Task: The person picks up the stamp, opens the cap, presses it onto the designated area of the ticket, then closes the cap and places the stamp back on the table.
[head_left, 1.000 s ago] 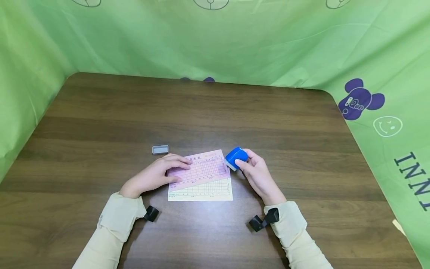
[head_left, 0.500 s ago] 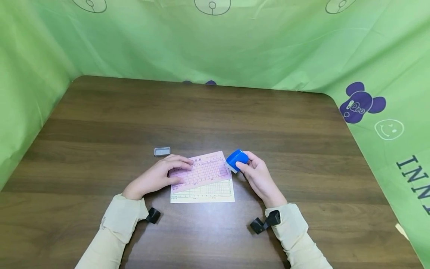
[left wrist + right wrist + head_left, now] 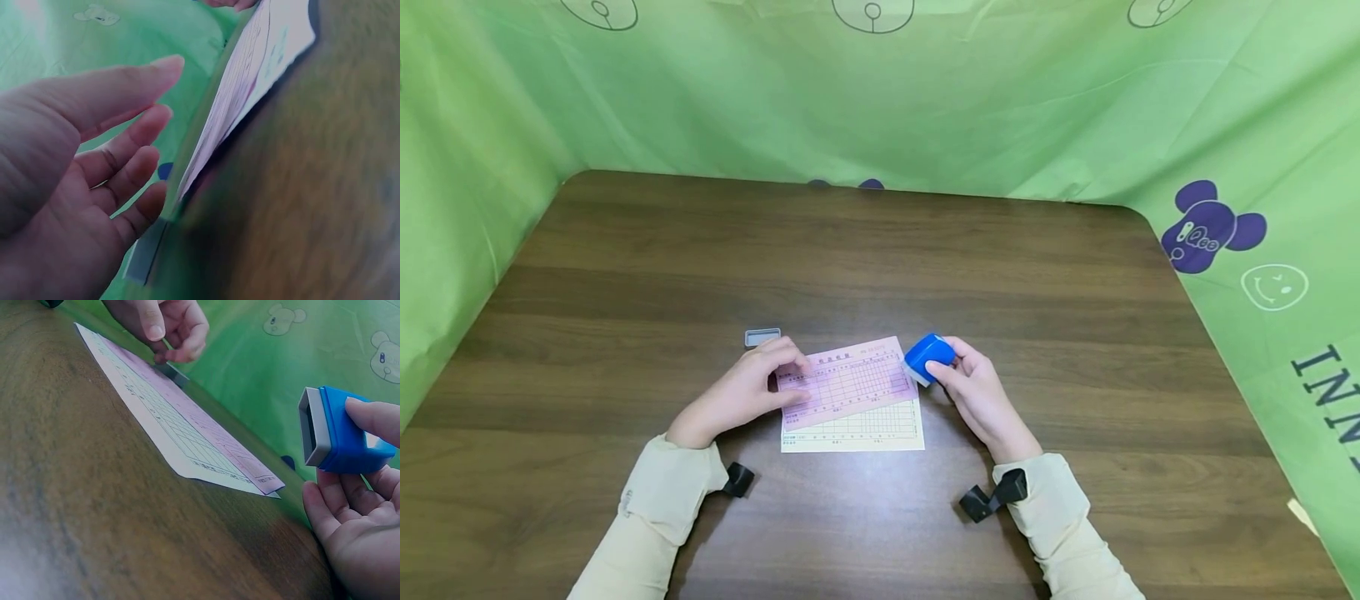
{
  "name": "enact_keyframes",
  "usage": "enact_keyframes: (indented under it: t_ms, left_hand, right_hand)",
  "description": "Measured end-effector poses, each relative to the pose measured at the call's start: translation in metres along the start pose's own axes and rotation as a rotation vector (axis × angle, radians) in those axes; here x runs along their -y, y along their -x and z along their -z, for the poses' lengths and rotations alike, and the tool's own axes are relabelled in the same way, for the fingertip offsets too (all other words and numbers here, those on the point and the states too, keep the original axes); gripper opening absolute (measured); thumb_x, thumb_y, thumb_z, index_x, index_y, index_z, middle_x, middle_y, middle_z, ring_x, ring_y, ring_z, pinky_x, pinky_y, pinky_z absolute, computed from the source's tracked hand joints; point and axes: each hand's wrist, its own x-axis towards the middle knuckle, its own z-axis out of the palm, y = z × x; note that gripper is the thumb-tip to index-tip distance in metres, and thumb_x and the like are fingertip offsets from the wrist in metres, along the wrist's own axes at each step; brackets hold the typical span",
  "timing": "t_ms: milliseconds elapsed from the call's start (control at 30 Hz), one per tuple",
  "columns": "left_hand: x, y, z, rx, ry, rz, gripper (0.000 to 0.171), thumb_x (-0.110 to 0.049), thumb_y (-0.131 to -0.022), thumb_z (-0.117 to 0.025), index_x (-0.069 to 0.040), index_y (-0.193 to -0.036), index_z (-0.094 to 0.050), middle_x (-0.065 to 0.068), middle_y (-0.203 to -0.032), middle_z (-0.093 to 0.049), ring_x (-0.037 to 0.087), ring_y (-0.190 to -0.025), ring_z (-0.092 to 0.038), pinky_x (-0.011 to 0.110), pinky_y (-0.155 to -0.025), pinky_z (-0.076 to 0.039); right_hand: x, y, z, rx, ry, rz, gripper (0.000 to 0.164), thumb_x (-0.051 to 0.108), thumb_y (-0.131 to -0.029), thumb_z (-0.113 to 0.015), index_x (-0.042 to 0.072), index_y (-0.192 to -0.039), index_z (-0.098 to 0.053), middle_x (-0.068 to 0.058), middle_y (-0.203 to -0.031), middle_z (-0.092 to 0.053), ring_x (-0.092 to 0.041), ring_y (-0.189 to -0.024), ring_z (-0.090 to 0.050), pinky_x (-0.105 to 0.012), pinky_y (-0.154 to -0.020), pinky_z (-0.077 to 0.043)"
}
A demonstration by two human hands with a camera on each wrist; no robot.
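A pink printed form (image 3: pixel 850 379) lies askew over a pale yellow printed form (image 3: pixel 880 423) on the table. My left hand (image 3: pixel 747 385) hovers at the left edge of the pink form. In the left wrist view its thumb and fingers (image 3: pixel 128 165) are loosely bent, apart from the paper, with nothing between them. My right hand (image 3: pixel 981 392) grips a blue self-inking stamp (image 3: pixel 930 357) by its body, just past the forms' right edge. The right wrist view shows the stamp (image 3: pixel 353 431) held in the air, its grey-white stamping end uncovered and facing left.
Behind my left hand sits a small grey stamp cap (image 3: pixel 762 337), hollow side up. The brown wooden table (image 3: pixel 880 267) is bounded by a green printed curtain (image 3: pixel 880 100) at the back and sides. Each cuff carries a black wrist camera, such as the right one (image 3: pixel 992 496).
My left hand has lifted off the pink form and drawn back slightly to the left, uncovering more of its print. The right hand and stamp hold nearly the same place.
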Motion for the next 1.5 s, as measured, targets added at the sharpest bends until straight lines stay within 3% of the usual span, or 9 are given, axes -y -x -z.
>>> enact_keyframes:
  t_ms: [233, 533, 733, 867, 1100, 1300, 1500]
  left_hand:
    - [0.001, 0.003, 0.004, -0.001, -0.064, 0.058, 0.029, -0.015, -0.077, -0.081, -0.01, -0.088, -0.055, -0.001, -0.085, -0.053, 0.011, -0.083, -0.047, 0.024, -0.074, -0.04]
    - [-0.002, 0.004, 0.006, -0.041, -0.225, 0.213, 0.032, -0.017, -0.08, -0.079, -0.006, -0.104, -0.06, 0.0, -0.084, -0.053, 0.016, -0.083, -0.049, 0.031, -0.075, -0.04]
    - [-0.001, 0.003, 0.006, -0.056, -0.252, 0.26, 0.028, -0.017, -0.081, -0.077, -0.007, -0.102, -0.062, 0.001, -0.085, -0.053, 0.018, -0.085, -0.05, 0.032, -0.075, -0.04]
    - [-0.001, 0.003, 0.006, -0.039, -0.261, 0.229, 0.026, -0.019, -0.08, -0.079, -0.008, -0.095, -0.061, 0.0, -0.083, -0.052, 0.017, -0.083, -0.049, 0.032, -0.076, -0.039]
    - [-0.01, 0.004, 0.004, 0.035, -0.315, 0.108, 0.032, -0.024, -0.073, -0.084, -0.013, -0.079, -0.055, -0.004, -0.076, -0.048, 0.01, -0.075, -0.044, 0.029, -0.073, -0.035]
    - [-0.023, 0.004, -0.002, 0.113, -0.344, 0.012, 0.028, -0.023, -0.074, -0.083, -0.016, -0.08, -0.057, -0.007, -0.079, -0.049, 0.01, -0.078, -0.044, 0.031, -0.078, -0.035]
    - [-0.026, 0.006, -0.005, 0.159, -0.335, -0.056, 0.019, -0.022, -0.076, -0.081, -0.019, -0.088, -0.066, -0.008, -0.087, -0.056, 0.009, -0.084, -0.045, 0.03, -0.08, -0.036]
  right_hand:
    - [0.0, 0.0, -0.001, 0.0, 0.014, -0.01, 0.025, -0.001, -0.094, -0.052, -0.004, -0.119, -0.047, 0.01, -0.1, -0.065, 0.0, -0.096, -0.059, -0.013, -0.087, -0.048]
    - [-0.001, -0.001, -0.001, -0.002, 0.029, -0.003, 0.028, -0.002, -0.094, -0.052, -0.006, -0.121, -0.046, 0.011, -0.1, -0.065, 0.0, -0.096, -0.059, -0.013, -0.087, -0.048]
    - [-0.001, 0.0, -0.001, -0.009, 0.045, -0.003, 0.023, -0.002, -0.094, -0.053, -0.002, -0.116, -0.049, 0.011, -0.099, -0.064, 0.0, -0.095, -0.058, -0.013, -0.086, -0.048]
    - [-0.001, 0.0, -0.001, -0.011, 0.052, -0.007, 0.023, -0.001, -0.094, -0.053, -0.003, -0.117, -0.048, 0.011, -0.099, -0.064, 0.0, -0.095, -0.058, -0.013, -0.086, -0.048]
    - [-0.003, -0.001, 0.0, -0.006, 0.052, -0.005, 0.023, 0.0, -0.094, -0.054, -0.002, -0.116, -0.049, 0.01, -0.1, -0.064, -0.001, -0.094, -0.058, -0.013, -0.085, -0.048]
    - [-0.003, -0.001, 0.0, -0.006, 0.068, 0.002, 0.018, 0.002, -0.095, -0.055, 0.003, -0.112, -0.051, 0.01, -0.098, -0.064, 0.0, -0.091, -0.057, -0.013, -0.084, -0.048]
    - [-0.004, -0.001, 0.0, -0.01, 0.067, 0.01, 0.019, 0.0, -0.094, -0.055, 0.004, -0.112, -0.052, 0.011, -0.097, -0.065, 0.0, -0.089, -0.057, -0.013, -0.083, -0.049]
